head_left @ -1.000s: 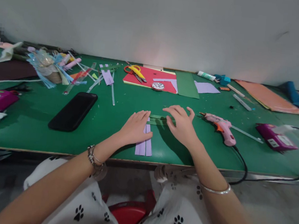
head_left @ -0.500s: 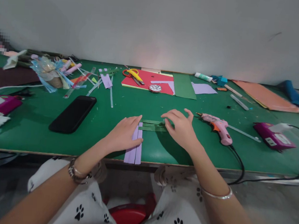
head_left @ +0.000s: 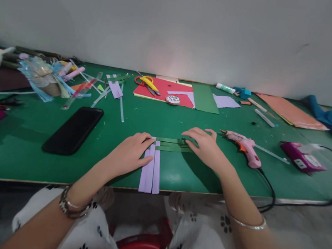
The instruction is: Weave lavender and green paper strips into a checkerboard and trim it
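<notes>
Purple paper strips (head_left: 150, 173) hang down side by side toward the table's front edge, their upper ends interlaced with green paper strips (head_left: 168, 145) that run to the right. Over the upper left of the purple strips lies my left hand (head_left: 131, 150), its thumb apart from the fingers, touching the paper and pinching nothing that I can see. My right hand (head_left: 206, 147) hovers at the right ends of the green strips, fingers curved and thumb apart. Whether its fingertips touch those strips I cannot tell.
A black phone (head_left: 74, 130) lies at left. To the right are a pink glue gun (head_left: 246, 149) and a purple power socket (head_left: 302, 156), both with cables. Yellow scissors (head_left: 149, 84) rest on red paper (head_left: 175, 87) behind; a smaller woven piece (head_left: 115, 87) lies back left.
The view has shifted slightly, so the table edge and strips sit lower. My left hand has slid a little left, baring more of the purple strips. My right hand stays by the green strips.
</notes>
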Demonstrator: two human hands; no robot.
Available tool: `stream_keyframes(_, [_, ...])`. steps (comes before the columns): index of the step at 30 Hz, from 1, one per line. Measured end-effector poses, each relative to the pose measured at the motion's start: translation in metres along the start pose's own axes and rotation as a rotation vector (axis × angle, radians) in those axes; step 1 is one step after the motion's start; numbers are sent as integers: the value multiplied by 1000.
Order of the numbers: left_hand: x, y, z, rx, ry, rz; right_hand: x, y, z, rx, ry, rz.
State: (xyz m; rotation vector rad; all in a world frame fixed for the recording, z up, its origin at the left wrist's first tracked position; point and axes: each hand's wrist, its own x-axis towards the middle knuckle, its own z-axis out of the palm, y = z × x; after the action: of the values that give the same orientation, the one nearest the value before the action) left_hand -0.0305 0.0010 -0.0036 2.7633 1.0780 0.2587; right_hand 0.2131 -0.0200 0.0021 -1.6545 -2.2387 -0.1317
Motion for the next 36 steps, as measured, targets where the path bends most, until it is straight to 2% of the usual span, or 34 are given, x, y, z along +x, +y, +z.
stream_keyframes(4, [-4,2,4,19,14,-7,-5,2,2,-125,-16,-23])
stream_keyframes(13, [-5,1,10,49,64,3,-7,-5,3,-203,-8,-44])
stream_keyframes(20, [-4,0,10,32,56,-12,3,-22,10,-138,-52,10])
stream_keyframes(27, [-4,1,10,13,62,-15,11,-27,9,-89,-70,58])
stream_keyframes(31, [-4,3,7,-10,26,-33,9,-24,5,59,-32,113])
stream_keyframes(36, [-4,2,7,23,34,-22,7,-17,0,234,35,126])
